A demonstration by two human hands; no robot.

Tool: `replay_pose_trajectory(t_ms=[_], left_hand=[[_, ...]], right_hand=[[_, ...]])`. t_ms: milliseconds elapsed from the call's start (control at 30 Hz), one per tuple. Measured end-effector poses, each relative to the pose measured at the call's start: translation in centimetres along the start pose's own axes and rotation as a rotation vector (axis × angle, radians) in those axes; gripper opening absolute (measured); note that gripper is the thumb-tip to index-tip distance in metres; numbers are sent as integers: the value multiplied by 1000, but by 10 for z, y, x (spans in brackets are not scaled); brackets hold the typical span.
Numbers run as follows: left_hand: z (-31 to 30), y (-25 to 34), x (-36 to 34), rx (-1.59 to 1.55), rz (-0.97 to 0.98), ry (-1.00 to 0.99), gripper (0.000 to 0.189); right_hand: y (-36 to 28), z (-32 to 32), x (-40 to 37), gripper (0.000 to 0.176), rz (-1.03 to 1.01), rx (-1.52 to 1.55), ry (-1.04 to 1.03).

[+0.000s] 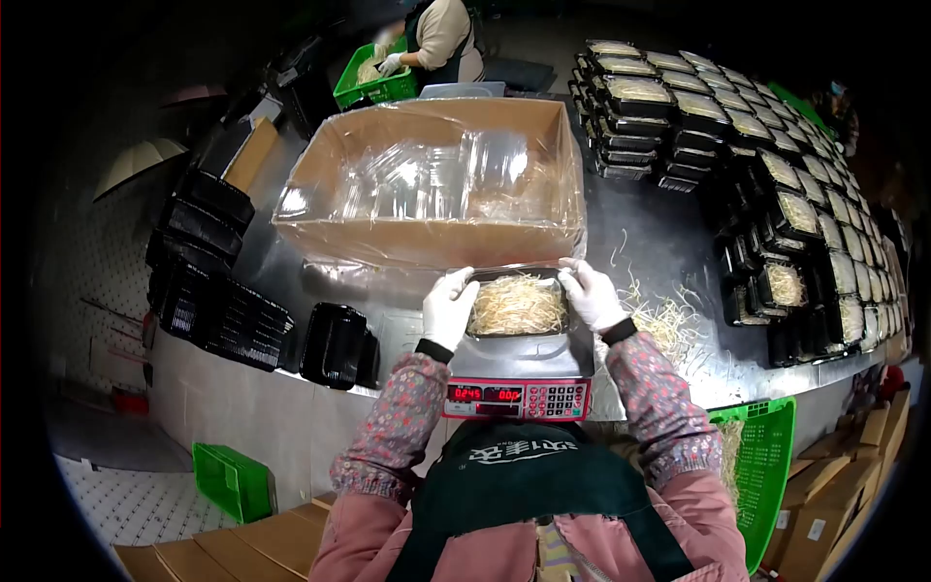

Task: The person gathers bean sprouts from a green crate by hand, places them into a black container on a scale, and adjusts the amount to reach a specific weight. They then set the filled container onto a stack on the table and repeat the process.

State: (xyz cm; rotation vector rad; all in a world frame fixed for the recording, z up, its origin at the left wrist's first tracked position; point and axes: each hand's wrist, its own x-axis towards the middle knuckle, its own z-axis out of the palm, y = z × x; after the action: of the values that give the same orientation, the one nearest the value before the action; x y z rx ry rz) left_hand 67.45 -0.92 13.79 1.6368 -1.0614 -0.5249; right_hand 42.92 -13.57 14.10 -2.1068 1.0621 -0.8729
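A black tray of pale bean sprouts rests on the metal plate of a red digital scale, whose display is lit. My left hand, in a white glove, holds the tray's left side with its fingertips at the upper left corner. At the upper right corner my right hand, also gloved, grips the edge. A clear lid or film seems to lie over the tray, but glare makes this hard to tell. Loose sprouts are scattered on the steel table to the right.
Behind the scale stands a cardboard box with clear plastic lids. Empty black trays are stacked at left, filled trays at right. Green crates stand below. Across the table, a person handles sprouts in a green crate.
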Motion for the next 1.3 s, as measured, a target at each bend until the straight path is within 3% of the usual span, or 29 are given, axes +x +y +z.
replay_pose_trajectory(t_ms=[33, 100, 167, 200, 233, 267, 367, 400, 500, 667, 700, 733, 800, 833, 900, 1000, 1033, 1067, 1100, 1167, 1200, 1233, 1300], left_hand=[[2, 2, 10, 229, 87, 80, 30], [7, -10, 20, 320, -23, 58, 32], [11, -48, 25, 242, -22, 34, 33], [18, -87, 31, -26, -76, -17, 32], [17, -73, 27, -292, -167, -83, 32], [15, -70, 27, -362, -227, -106, 29], [14, -78, 35, -570, -360, -144, 22], [15, -83, 39, -636, -396, -153, 21], [25, -93, 40, -608, -364, -65, 17], [22, -86, 26, -461, -184, 5, 16], [3, -36, 11, -522, -428, -66, 27], [-10, -34, 1, -417, -542, -134, 38], [-26, -28, -28, -407, -629, -220, 37], [-27, -20, -40, -579, -672, -321, 34], [-15, -24, -57, -771, -662, -225, 27], [-1, -21, -63, -786, -477, -180, 15], [2, -23, -63, -760, -337, -216, 13], [4, -31, -57, -703, -340, -248, 11], [1, 2, -50, -739, -426, -334, 10], [11, 15, -38, -185, 33, -388, 14], [22, 47, -37, -402, -137, -416, 15], [33, 72, -35, -606, -317, -432, 15], [57, 62, -24, -512, -252, -606, 16]], right_hand=[[-3, 5, 6, 35, 0, -130, 26], [-9, 11, 15, 33, 149, -451, -186], [-4, 15, 14, 33, 228, -347, -147], [6, 18, 12, 33, 226, -159, -114], [30, 28, 8, 33, 227, 29, -80], [77, 56, 6, 27, 219, 215, -10], [64, 55, 3, 19, 459, 768, -40], [70, 59, 6, 12, 445, 802, -19], [82, 73, 9, 12, 404, 719, 53], [62, 53, -2, 24, 458, 645, 29], [18, 13, -8, 31, 617, 617, -120], [7, -3, -17, 32, 648, 601, -227], [6, -13, -41, 33, 704, 621, -422], [0, -12, -52, 31, 735, 812, -425], [18, 13, -71, 28, 681, 1134, -233], [13, 11, -84, 25, 621, 1050, -113], [7, 4, -89, 25, 588, 1004, -63], [1, -4, -93, 25, 611, 993, -110], [-1, -19, -95, 25, 635, 979, -144], [-1, -60, -98, 25, 577, 770, -268], [20, -67, -97, 27, 367, 418, -127], [18, -88, -97, 24, 325, 530, -22], [16, -123, -96, 29, 16, 361, 16]])
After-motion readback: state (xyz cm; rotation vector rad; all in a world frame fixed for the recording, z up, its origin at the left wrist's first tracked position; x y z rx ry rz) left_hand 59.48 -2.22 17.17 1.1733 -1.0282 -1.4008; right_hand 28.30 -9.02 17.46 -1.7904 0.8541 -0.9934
